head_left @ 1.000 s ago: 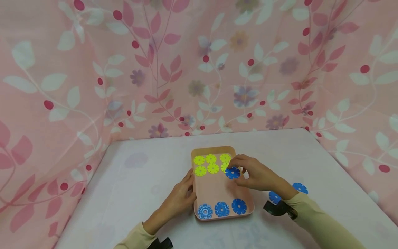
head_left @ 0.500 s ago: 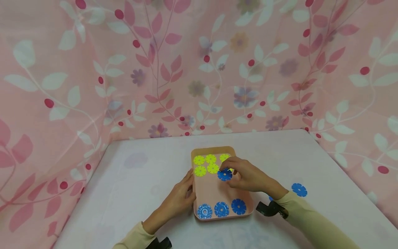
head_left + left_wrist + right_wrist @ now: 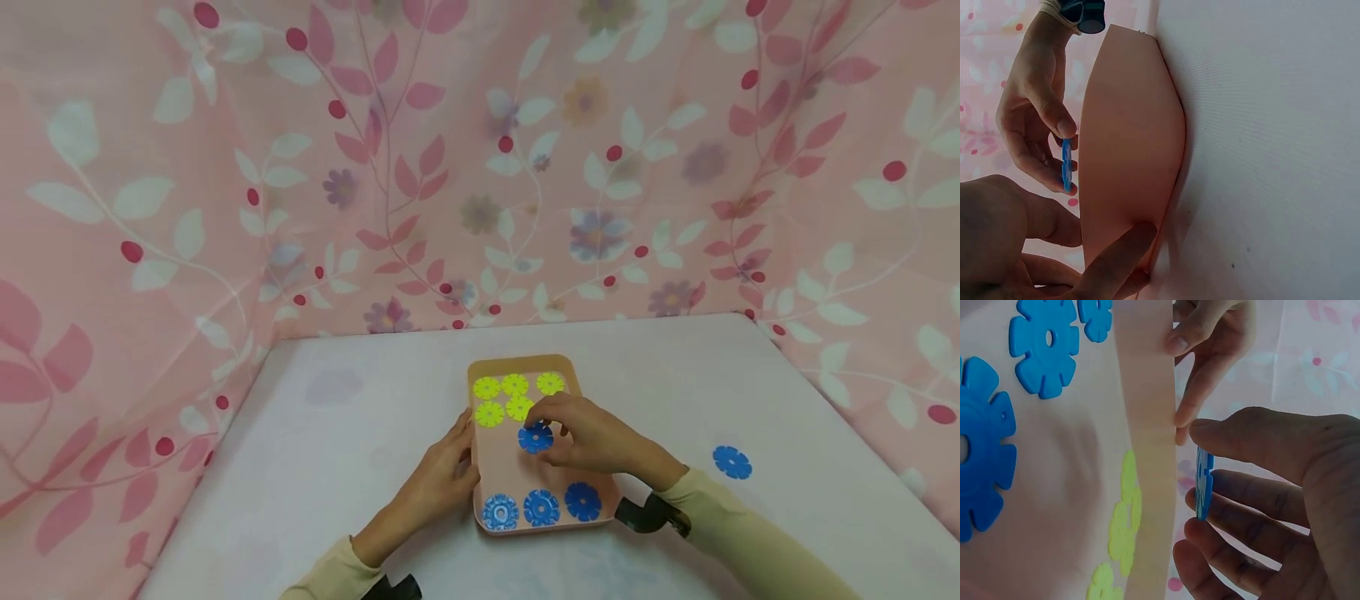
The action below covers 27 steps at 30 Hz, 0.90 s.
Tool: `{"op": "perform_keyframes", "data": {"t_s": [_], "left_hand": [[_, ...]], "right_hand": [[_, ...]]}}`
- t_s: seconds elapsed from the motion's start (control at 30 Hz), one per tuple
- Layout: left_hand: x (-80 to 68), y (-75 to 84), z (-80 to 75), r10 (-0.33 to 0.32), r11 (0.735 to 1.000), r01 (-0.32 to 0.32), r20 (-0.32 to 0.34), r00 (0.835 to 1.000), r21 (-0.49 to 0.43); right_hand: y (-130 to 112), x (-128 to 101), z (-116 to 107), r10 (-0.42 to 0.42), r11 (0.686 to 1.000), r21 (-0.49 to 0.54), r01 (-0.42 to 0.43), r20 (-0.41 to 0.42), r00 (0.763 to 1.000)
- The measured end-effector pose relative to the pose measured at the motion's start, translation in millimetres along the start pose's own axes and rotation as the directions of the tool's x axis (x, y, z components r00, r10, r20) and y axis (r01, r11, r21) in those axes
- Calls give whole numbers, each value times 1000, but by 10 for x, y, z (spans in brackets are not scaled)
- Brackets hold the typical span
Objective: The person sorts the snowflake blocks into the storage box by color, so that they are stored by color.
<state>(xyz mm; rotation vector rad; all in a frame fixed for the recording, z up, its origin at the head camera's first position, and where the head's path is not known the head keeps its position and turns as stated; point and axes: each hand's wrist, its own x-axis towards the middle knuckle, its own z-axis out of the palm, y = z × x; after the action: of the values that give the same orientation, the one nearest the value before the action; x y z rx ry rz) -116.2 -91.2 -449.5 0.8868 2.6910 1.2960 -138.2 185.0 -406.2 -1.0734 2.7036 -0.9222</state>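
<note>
Right hand: the right hand (image 3: pixel 592 437) sits at lower centre of the head view, reaching in from the lower right, wrist bent, over the middle of the tray (image 3: pixel 501 467). Thumb and fingers are closed in a pinch on a blue flower disc (image 3: pixel 536 437).
Held disc: in the right wrist view the blue flower disc (image 3: pixel 1204 482) is seen edge-on, gripped between thumb above and fingertips below, just beside the tray's wall.
Left hand: the left hand (image 3: pixel 442 479) lies at the tray's left edge, left of centre in the head view, fingers fairly straight and touching the rim. In the left wrist view one finger (image 3: pixel 1116 262) presses the tray's outer wall near the bottom of the frame; nothing is gripped.
Tray contents: five yellow flower discs (image 3: pixel 514 385) lie at the far end, and three blue flower discs (image 3: pixel 542 507) in a row at the near end.
Loose disc: one more blue disc (image 3: pixel 732 462) lies on the white table (image 3: pixel 337 450), well apart to the right.
Sleeves: pale yellow, with a dark wrist-worn camera (image 3: pixel 648 514) on the right wrist.
Backdrop: pink curtain (image 3: pixel 225 167) with leaf and flower print.
Writing: no readable lettering or brand.
</note>
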Motion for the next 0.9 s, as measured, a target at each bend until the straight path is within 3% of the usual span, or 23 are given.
{"op": "perform_keyframes", "data": {"t_s": [0.9], "left_hand": [[13,15,5,-11,1000,11,24,1000,-26]], "right_hand": [[-93,77,56,3,1000,10,-4,51,999]]}}
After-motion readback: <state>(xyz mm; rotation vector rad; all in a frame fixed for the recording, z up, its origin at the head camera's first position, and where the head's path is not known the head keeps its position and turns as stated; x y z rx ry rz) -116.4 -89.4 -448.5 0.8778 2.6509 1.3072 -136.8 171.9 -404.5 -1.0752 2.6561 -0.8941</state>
